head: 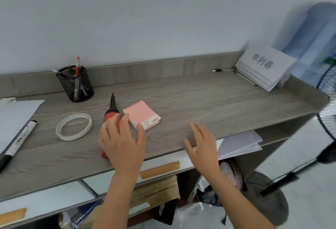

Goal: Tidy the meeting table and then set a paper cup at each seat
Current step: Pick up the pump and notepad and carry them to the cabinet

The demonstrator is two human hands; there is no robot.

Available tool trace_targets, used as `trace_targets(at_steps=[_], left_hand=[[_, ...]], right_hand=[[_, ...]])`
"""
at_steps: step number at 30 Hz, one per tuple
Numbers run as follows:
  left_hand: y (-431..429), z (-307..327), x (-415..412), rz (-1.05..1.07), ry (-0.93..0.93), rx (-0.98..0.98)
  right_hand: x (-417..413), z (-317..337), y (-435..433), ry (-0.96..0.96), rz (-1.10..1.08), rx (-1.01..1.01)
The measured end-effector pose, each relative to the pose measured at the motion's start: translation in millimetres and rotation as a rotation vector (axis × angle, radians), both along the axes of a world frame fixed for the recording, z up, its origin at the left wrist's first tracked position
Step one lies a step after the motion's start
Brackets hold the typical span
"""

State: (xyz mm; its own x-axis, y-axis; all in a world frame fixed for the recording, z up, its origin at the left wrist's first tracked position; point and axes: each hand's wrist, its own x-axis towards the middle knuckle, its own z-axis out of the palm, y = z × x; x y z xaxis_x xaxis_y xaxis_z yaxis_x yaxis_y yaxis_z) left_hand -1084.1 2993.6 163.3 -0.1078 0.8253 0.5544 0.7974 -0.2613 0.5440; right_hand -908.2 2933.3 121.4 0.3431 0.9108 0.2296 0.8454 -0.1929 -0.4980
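Observation:
My left hand point(122, 141) hovers open, fingers spread, over a red tool with a black tip point(111, 112) that lies on the grey wood-grain table point(200, 101). Its fingertips reach the near corner of a pink spiral notebook point(141, 114). My right hand point(202, 147) is open too, palm down above the table's front edge, holding nothing. A white tape roll point(74, 126) lies left of the tool. No paper cup is in view.
A black mesh pen holder point(75, 85) stands at the back left. White paper point(14, 118) and a black marker point(18, 139) lie far left. Stacked name cards point(263, 67) and a pen point(218, 70) sit at the back right. A fan point(327, 105) and water bottle point(312, 38) stand right.

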Motion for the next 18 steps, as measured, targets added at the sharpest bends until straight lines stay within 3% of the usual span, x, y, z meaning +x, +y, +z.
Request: trace_targets(at_steps=[2, 4, 8, 10, 12, 18], left_hand=[[-6.4, -1.6, 31.2, -0.195, 0.013, 0.068], [-19.9, -11.9, 65.9, -0.459, 0.032, 0.053], [-65.9, -36.8, 127.7, -0.942, 0.141, -0.134], [-91.1, -44.1, 154.9, -1.125, 0.165, -0.319], [-114.2, -58.5, 180.0, -1.249, 0.235, -0.489], [-188.2, -102.4, 226.7, -1.390, 0.454, -0.725]], right_hand=[[20.1, -15.7, -27.8, -0.176, -0.055, -0.055], [36.2, -32.4, -58.2, -0.227, -0.136, -0.153], [58.9, -59.2, -136.1, 0.056, -0.507, -0.255], [68.1, -73.8, -181.5, 0.125, -0.676, -0.339], [73.5, -80.8, -224.7, 0.178, -0.855, -0.389], [89.0, -76.5, -328.2, 0.286, -1.174, -0.391]])
